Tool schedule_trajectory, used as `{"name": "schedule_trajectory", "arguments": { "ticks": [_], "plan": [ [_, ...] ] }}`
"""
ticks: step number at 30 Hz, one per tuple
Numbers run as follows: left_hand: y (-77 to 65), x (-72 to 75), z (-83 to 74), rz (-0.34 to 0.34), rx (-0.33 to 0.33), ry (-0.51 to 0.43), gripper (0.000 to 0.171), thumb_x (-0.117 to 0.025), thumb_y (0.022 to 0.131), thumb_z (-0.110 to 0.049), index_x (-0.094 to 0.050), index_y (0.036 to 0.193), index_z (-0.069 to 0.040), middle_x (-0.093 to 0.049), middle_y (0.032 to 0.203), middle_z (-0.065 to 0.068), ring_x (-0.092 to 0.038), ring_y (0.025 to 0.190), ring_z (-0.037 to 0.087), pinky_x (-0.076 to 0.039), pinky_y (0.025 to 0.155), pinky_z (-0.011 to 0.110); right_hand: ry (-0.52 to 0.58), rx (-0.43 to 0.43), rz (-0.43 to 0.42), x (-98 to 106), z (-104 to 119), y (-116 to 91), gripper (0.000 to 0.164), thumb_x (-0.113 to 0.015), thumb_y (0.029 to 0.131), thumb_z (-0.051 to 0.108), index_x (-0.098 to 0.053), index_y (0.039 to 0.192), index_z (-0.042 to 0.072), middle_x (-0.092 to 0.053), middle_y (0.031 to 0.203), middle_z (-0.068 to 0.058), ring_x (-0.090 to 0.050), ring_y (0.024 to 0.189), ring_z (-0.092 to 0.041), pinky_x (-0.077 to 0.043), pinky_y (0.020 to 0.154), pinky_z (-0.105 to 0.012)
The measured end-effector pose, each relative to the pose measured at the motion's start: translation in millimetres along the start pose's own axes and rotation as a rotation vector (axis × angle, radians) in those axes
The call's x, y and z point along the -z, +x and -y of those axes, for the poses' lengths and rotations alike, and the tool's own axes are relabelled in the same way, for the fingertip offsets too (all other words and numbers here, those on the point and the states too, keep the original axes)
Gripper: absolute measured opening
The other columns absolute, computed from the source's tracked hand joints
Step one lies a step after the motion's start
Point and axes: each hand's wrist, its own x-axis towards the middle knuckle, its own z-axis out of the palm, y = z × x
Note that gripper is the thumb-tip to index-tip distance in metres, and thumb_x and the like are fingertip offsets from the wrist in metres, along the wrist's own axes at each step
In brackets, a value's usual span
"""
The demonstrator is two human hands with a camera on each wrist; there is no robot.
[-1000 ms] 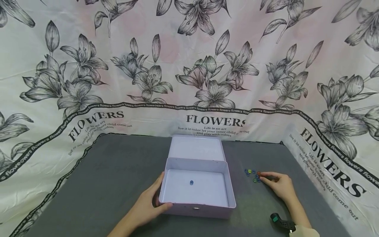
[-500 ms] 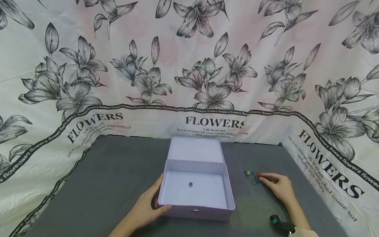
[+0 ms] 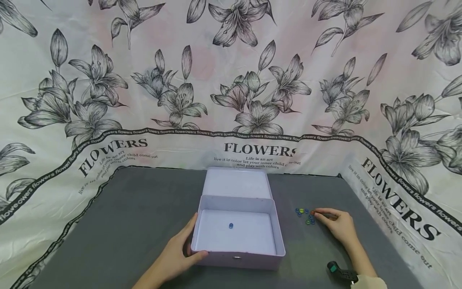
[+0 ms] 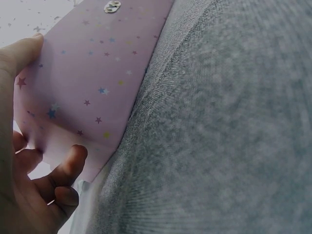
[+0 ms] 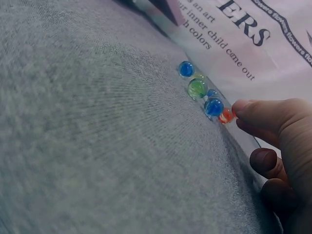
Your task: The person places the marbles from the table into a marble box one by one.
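Note:
A pale purple tin box stands with its lid swung back. My left hand grips its left side, thumb at the front corner; star prints cover the box wall in the left wrist view. One blue marble lies on the box floor. Right of the box, my right hand has thumb and index finger closed at an orange-red marble, though the contact is partly hidden. Beside it lie a blue marble, a green marble and several others.
The grey cloth-covered table extends around the box. A white flower-print curtain borders it at the back and both sides. A dark wrist device sits at the right wrist.
The head view has shifted slightly, so everything sits a little further left in it. Both hands keep nearly the same places, left on the box, right at the marbles.

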Motion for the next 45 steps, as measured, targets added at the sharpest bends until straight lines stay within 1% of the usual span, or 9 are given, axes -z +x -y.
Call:
{"name": "schedule_trajectory", "arguments": {
  "ticks": [10, 16, 20, 26, 29, 32, 36, 40, 45],
  "plan": [
    [-5.1, -2.2, 0.1, 0.023, 0.046, -0.024, 0.111, -0.084, 0.086, -0.057, -0.020, 0.171, -0.027, -0.027, 0.174, 0.002, -0.034, 0.156, 0.026, -0.036, 0.121, 0.055, -0.012, 0.051, 0.012, 1, 14, 0, 0.031, -0.080, 0.097, 0.034, -0.082, 0.116, 0.010, -0.078, 0.117, -0.020, -0.068, 0.059, -0.009, -0.041, 0.047, -0.028],
    [-3.0, 0.0, -0.5, 0.008, 0.042, -0.015, 0.111, -0.085, 0.086, -0.056, -0.021, 0.171, -0.028, -0.030, 0.173, 0.004, -0.037, 0.154, 0.027, -0.038, 0.120, 0.055, 0.030, 0.078, 0.002, -2, 27, 11, 0.030, -0.077, 0.100, 0.030, -0.081, 0.119, 0.008, -0.082, 0.099, -0.014, -0.077, 0.072, -0.013, -0.042, 0.053, -0.025],
    [-1.0, 1.2, -0.9, -0.003, 0.029, -0.006, 0.112, -0.086, 0.085, -0.055, -0.022, 0.171, -0.025, -0.031, 0.173, 0.005, -0.039, 0.153, 0.027, -0.040, 0.119, 0.054, 0.084, 0.068, 0.011, -4, 37, 18, 0.032, -0.077, 0.100, 0.032, -0.080, 0.120, 0.007, -0.081, 0.105, -0.016, -0.079, 0.074, -0.021, -0.040, 0.050, -0.027],
    [1.1, 2.1, -1.4, -0.005, 0.028, -0.002, 0.112, -0.086, 0.085, -0.057, -0.023, 0.171, -0.022, -0.032, 0.173, 0.005, -0.039, 0.153, 0.025, -0.039, 0.119, 0.053, 0.208, 0.054, 0.037, -7, 65, 26, 0.038, -0.077, 0.100, 0.033, -0.078, 0.125, 0.004, -0.078, 0.119, -0.017, -0.078, 0.079, -0.021, -0.062, 0.063, -0.038],
    [1.1, 3.1, -1.7, -0.002, 0.034, -0.010, 0.112, -0.086, 0.085, -0.056, -0.023, 0.171, -0.023, -0.031, 0.173, 0.005, -0.039, 0.153, 0.025, -0.039, 0.120, 0.052, 0.229, 0.079, 0.060, -9, 82, 30, 0.037, -0.077, 0.100, 0.033, -0.078, 0.125, 0.005, -0.078, 0.118, -0.018, -0.070, 0.067, -0.014, -0.059, 0.055, -0.038],
    [1.0, 3.8, -1.7, -0.001, 0.035, -0.006, 0.112, -0.086, 0.085, -0.056, -0.022, 0.171, -0.024, -0.031, 0.173, 0.005, -0.038, 0.153, 0.026, -0.039, 0.120, 0.054, 0.247, 0.090, 0.081, -13, 97, 35, 0.037, -0.076, 0.101, 0.034, -0.078, 0.125, 0.007, -0.078, 0.116, -0.021, -0.046, 0.047, -0.010, -0.044, 0.041, -0.034],
    [2.4, 3.6, -2.3, 0.004, 0.024, 0.002, 0.112, -0.086, 0.085, -0.057, -0.022, 0.171, -0.024, -0.032, 0.173, 0.005, -0.038, 0.154, 0.026, -0.038, 0.120, 0.056, 0.268, 0.108, 0.072, -18, 112, 43, 0.038, -0.076, 0.100, 0.037, -0.078, 0.125, 0.009, -0.078, 0.116, -0.021, -0.026, 0.038, -0.006, -0.030, 0.033, -0.031],
    [3.2, 2.7, -3.3, 0.007, 0.017, -0.004, 0.112, -0.086, 0.085, -0.055, -0.023, 0.171, -0.023, -0.033, 0.172, 0.006, -0.041, 0.152, 0.027, -0.041, 0.119, 0.053, 0.272, 0.153, 0.057, -24, 124, 50, 0.035, -0.078, 0.099, 0.033, -0.079, 0.123, 0.007, -0.079, 0.116, -0.017, -0.052, 0.050, 0.001, -0.032, 0.041, -0.031],
    [1.7, 1.7, -4.1, 0.011, 0.033, -0.024, 0.113, -0.087, 0.084, -0.053, -0.023, 0.171, -0.021, -0.034, 0.172, 0.005, -0.043, 0.150, 0.024, -0.042, 0.118, 0.048, 0.297, 0.201, 0.053, -34, 139, 54, 0.028, -0.081, 0.097, 0.025, -0.081, 0.118, 0.006, -0.080, 0.112, -0.017, -0.050, 0.052, -0.004, -0.034, 0.048, -0.029]
  ]
}}
